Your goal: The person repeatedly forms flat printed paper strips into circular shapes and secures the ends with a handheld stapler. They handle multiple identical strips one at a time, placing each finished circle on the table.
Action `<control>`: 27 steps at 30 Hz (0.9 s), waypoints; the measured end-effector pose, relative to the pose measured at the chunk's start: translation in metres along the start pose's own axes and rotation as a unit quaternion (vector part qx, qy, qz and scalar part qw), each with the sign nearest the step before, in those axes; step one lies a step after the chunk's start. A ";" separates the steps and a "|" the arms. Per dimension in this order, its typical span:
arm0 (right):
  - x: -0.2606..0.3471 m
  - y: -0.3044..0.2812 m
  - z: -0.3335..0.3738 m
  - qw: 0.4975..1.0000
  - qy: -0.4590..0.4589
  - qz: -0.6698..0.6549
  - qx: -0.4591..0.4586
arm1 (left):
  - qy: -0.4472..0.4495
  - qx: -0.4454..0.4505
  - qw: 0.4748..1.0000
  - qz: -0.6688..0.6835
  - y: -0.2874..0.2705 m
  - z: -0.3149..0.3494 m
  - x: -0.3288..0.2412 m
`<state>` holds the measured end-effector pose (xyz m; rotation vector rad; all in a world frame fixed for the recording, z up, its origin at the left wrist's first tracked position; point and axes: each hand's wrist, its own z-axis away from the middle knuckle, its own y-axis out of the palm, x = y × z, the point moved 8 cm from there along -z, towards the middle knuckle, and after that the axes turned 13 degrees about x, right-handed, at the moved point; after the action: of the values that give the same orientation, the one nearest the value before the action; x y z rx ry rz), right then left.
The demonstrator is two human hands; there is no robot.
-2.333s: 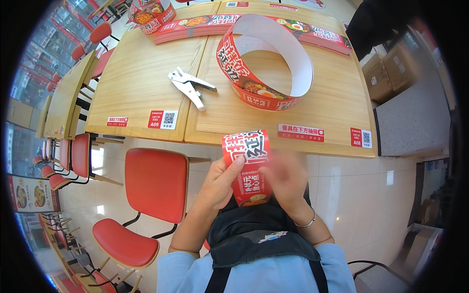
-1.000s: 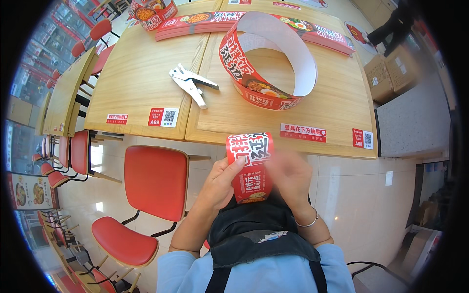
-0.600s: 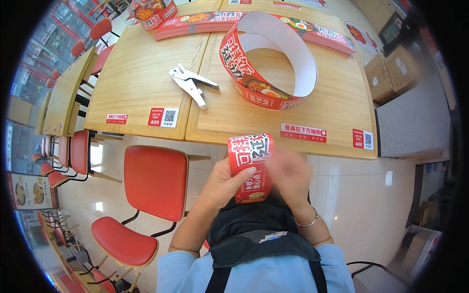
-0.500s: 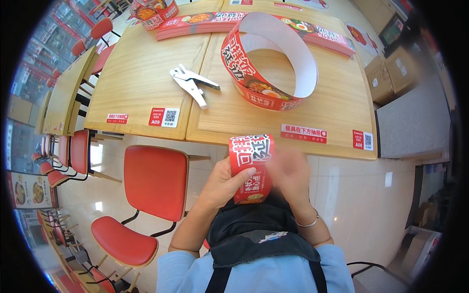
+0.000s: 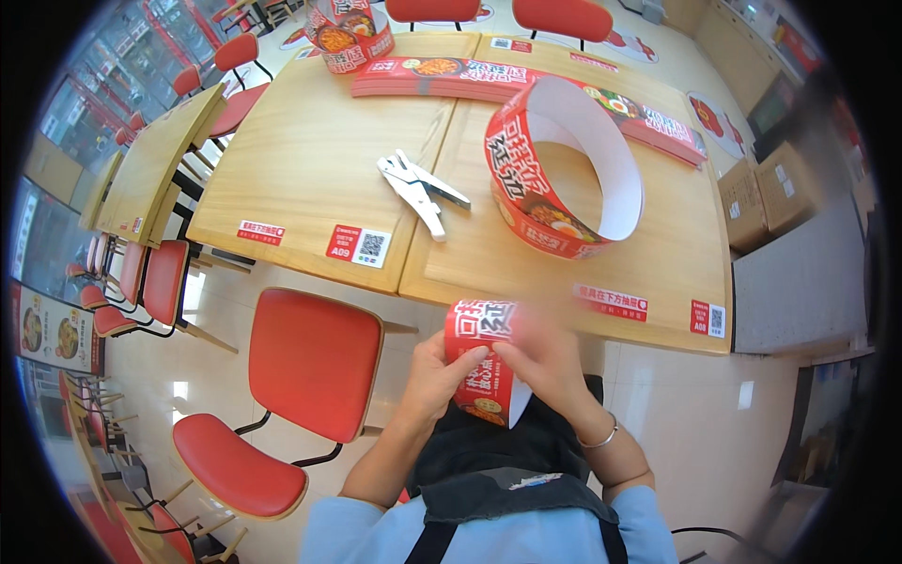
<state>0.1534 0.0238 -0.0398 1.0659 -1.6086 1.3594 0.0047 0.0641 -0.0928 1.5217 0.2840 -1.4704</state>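
Observation:
Both my hands hold a red printed card strip [image 5: 481,362] in front of my lap, just below the table's near edge. My left hand [image 5: 434,374] grips its left side with the thumb on the front. My right hand [image 5: 548,359] grips its right side, fingers curled over it. On the wooden table [image 5: 310,160] ahead stands a red card strip bent into a ring [image 5: 562,169], white inside. A white hand stapler [image 5: 421,183] lies to the left of the ring.
A flat stack of red strips [image 5: 526,80] lies along the table's far side, with another red ring [image 5: 349,33] at the far left corner. A red chair [image 5: 282,395] stands to my left. Cardboard boxes [image 5: 770,193] sit on the floor at right.
The table and the things on it have shifted slightly in view as my head moved. The strip stays in both hands, raised a little nearer the table edge.

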 end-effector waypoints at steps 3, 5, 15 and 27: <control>0.032 0.012 -0.050 0.959 -0.052 0.278 -0.002 | 0.047 -0.077 0.996 0.002 -0.036 0.018 -0.018; 0.071 0.022 -0.101 0.944 -0.111 0.310 -0.018 | 0.080 -0.106 0.991 0.026 -0.054 0.027 -0.030; -0.008 0.062 -0.194 0.934 0.130 0.246 0.225 | 0.093 -0.155 0.982 -0.060 -0.105 0.064 -0.066; -0.022 0.042 0.089 0.929 0.169 -0.181 0.275 | -0.068 -0.018 0.980 -0.185 -0.036 0.024 -0.065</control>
<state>0.1190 -0.0577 -0.0872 1.2823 -0.7409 1.6623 -0.0532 0.0931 -0.0482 1.3809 0.5302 -1.8397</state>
